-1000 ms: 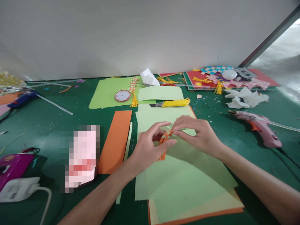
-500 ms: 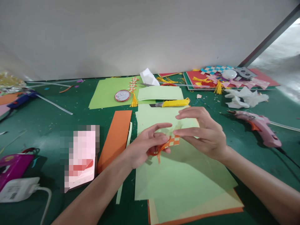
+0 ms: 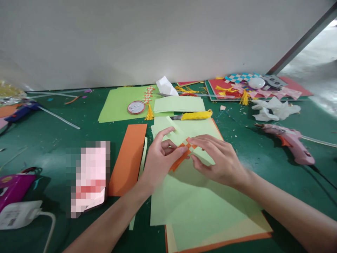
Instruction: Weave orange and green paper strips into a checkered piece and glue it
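My left hand [image 3: 158,162] and my right hand [image 3: 217,161] meet over a stack of pale green paper sheets [image 3: 200,200]. Between them they pinch a small woven piece [image 3: 185,149] made of orange and pale green paper strips in a checker pattern. Loose orange strip ends trail down-left from it, and pale green strips stick out up-left. The fingers of both hands are closed on the weave.
An orange paper strip [image 3: 129,158] lies left of the stack, beside a phone [image 3: 91,177]. A yellow utility knife [image 3: 196,115], a tape roll [image 3: 136,107] and green sheets lie behind. A pink glue gun [image 3: 289,142] lies at right, a white charger [image 3: 18,214] at left.
The woven piece has been turned and lifted slightly toward the far side. Pale green strips now show at its upper left, and both hands have closed in tighter on it.
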The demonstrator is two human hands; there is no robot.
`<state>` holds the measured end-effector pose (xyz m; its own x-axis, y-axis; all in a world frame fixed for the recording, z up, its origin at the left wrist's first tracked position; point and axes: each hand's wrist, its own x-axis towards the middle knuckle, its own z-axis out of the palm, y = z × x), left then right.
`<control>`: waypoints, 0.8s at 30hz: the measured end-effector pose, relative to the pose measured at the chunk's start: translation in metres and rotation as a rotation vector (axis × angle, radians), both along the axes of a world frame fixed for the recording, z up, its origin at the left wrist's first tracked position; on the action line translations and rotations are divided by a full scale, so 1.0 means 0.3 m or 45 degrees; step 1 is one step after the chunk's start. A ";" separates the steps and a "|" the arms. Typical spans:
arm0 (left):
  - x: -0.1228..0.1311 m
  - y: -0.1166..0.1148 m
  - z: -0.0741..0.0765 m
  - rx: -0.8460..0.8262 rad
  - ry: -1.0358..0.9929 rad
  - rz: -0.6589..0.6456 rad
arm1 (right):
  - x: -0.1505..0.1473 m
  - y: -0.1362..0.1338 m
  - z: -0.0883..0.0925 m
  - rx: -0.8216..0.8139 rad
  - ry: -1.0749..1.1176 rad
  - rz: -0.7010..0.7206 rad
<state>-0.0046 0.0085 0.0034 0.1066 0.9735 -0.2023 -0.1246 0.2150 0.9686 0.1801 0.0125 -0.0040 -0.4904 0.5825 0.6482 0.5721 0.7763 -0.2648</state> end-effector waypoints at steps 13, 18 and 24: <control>0.014 -0.010 -0.006 0.058 0.075 -0.010 | 0.000 -0.007 -0.014 0.035 -0.056 -0.068; 0.014 -0.012 -0.005 0.048 0.112 -0.006 | 0.001 -0.005 -0.013 0.042 -0.072 -0.075; 0.015 -0.012 0.005 0.021 0.130 -0.013 | -0.003 -0.007 -0.009 0.044 -0.073 -0.079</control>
<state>0.0000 0.0050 0.0049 0.0959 0.9758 -0.1963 -0.0226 0.1993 0.9797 0.1793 0.0104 -0.0067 -0.4906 0.5909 0.6404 0.6329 0.7468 -0.2042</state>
